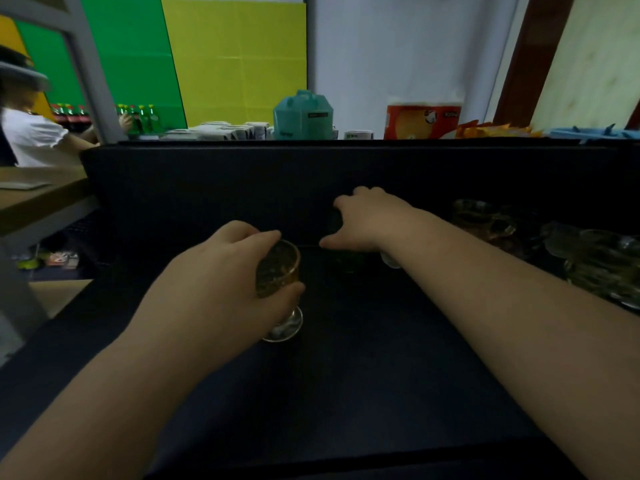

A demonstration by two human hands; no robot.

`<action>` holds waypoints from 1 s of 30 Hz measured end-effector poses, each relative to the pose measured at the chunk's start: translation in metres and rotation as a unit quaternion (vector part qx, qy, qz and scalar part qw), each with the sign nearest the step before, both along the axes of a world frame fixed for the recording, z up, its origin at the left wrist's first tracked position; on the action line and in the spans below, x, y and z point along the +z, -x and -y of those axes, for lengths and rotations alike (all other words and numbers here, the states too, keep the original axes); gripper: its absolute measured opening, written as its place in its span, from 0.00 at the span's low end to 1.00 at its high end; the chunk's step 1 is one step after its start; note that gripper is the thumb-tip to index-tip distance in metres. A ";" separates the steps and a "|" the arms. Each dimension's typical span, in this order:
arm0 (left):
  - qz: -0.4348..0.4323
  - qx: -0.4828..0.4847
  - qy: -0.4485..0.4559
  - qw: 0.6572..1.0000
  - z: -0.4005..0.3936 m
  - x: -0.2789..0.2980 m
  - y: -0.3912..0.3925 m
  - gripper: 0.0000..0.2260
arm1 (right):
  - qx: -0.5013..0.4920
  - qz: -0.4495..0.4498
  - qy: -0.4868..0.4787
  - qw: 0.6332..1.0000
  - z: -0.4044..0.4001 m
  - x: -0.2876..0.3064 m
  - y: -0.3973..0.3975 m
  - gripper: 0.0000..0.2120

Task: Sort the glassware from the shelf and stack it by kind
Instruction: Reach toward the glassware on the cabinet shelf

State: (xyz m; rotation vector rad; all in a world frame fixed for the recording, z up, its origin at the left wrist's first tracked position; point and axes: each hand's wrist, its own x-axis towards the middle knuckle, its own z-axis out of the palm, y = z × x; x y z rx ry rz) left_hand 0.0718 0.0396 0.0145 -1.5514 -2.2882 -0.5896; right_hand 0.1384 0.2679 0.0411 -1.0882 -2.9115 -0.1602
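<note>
My left hand [221, 271] is wrapped around the bowl of an amber footed glass [278, 271] standing upright on the dark shelf surface [346, 375]; its clear foot shows below my thumb. Further back, my right hand [367, 220] curls over a dark glass [346, 261] near the shelf's back wall. That glass is mostly hidden under my palm, and a clear bit of glass [389, 261] shows under my wrist. More glassware crowds the right side: amber handled mugs [481, 218] and a cluster of clear and greenish glasses [602, 265].
A black back panel [311, 174] closes off the shelf. Above it stand a teal container [303, 114], an orange package [422, 121] and white boxes [221, 129]. A person in a hat [31, 133] sits at far left by soda bottles [72, 116].
</note>
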 end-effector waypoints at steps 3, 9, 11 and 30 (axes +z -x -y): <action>-0.001 -0.003 -0.004 1.000 0.002 -0.001 0.003 0.34 | -0.018 0.012 0.006 1.000 -0.003 -0.006 0.005 0.42; 0.006 -0.020 0.008 1.000 0.002 -0.002 0.003 0.34 | -0.006 -0.075 0.037 0.996 0.012 -0.007 -0.011 0.41; 0.010 -0.029 0.004 1.000 0.002 -0.002 0.001 0.34 | 0.003 -0.116 0.023 0.993 0.024 -0.004 -0.026 0.40; 0.004 -0.266 -0.032 0.963 -0.065 0.011 -0.141 0.32 | -0.200 -0.283 -0.026 0.938 0.104 -0.010 -0.323 0.37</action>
